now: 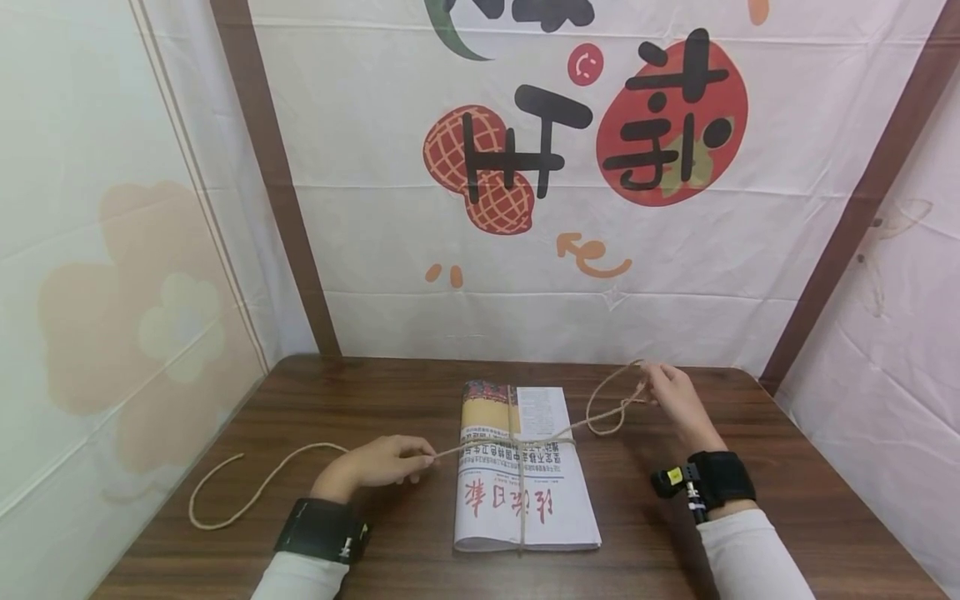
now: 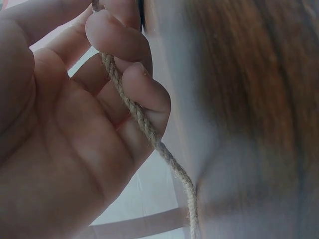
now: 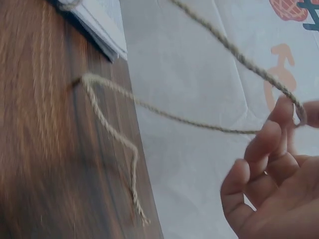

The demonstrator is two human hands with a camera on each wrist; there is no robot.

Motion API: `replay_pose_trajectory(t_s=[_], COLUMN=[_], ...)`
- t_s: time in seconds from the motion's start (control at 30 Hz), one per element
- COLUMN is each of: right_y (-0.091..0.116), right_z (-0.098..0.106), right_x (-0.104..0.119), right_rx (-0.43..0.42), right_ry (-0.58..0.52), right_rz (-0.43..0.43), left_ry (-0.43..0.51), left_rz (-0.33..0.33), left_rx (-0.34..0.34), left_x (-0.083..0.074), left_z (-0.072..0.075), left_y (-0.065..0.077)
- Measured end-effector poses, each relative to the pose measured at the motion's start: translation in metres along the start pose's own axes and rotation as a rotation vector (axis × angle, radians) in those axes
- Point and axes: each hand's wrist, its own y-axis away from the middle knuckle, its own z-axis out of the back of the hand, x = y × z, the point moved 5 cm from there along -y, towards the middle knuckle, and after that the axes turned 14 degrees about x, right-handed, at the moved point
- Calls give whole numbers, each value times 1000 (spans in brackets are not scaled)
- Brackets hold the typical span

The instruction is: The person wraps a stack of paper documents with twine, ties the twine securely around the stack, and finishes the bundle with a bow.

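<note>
A folded newspaper bundle [image 1: 495,500] lies on the wooden table between the hands. Twine [image 1: 522,500] runs along its length and across it, crossing near the upper middle. My left hand [image 1: 386,460], left of the bundle, pinches the twine, and in the left wrist view the twine [image 2: 142,122] passes along the curled fingers and hangs past the palm. Right of the bundle and farther back, my right hand [image 1: 672,400] pinches the twine between thumb and fingertips. In the right wrist view the twine [image 3: 234,52] rises to those fingertips, with a loop below.
A loose tail of twine [image 1: 255,492] curves over the left part of the table [image 1: 637,542]. Behind the table hangs a white printed cloth [image 1: 375,250], and more cloth [image 1: 112,292] encloses the left side. Each wrist wears a black band [image 1: 322,529] with a small device.
</note>
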Motion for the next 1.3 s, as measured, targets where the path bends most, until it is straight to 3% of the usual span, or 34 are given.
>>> replay_pose_trajectory(t_s=[0.2, 0.37, 0.5, 0.63, 0.7, 0.8, 0.97, 1.07, 1.3], right_y=[-19, -35, -43, -43, -41, -41, -46, -48, -52], right_z=[-8, -23, -48, -78, -94, -114, -136, -140, -140], right_x=[15, 53, 93, 129, 138, 130, 84, 61, 47], right_rx=[-51, -28, 88, 280, 354, 474, 586, 577, 479], right_ry=[-20, -26, 3, 7, 37, 106, 384, 502, 505], right_rz=[19, 107, 308, 541, 590, 558, 369, 288, 270], left_ry=[23, 26, 20, 15, 10, 3, -7, -11, -12], left_rz=[0, 8, 5, 3, 2, -7, -14, -8, -11], left_rx=[10, 9, 13, 18, 21, 24, 25, 24, 20], left_x=[0, 2, 3, 1, 1, -1, -1, 0, 0], left_z=[-2, -4, -4, -3, -3, -2, -1, -1, -1], left_y=[1, 1, 0, 1, 0, 1, 1, 0, 0])
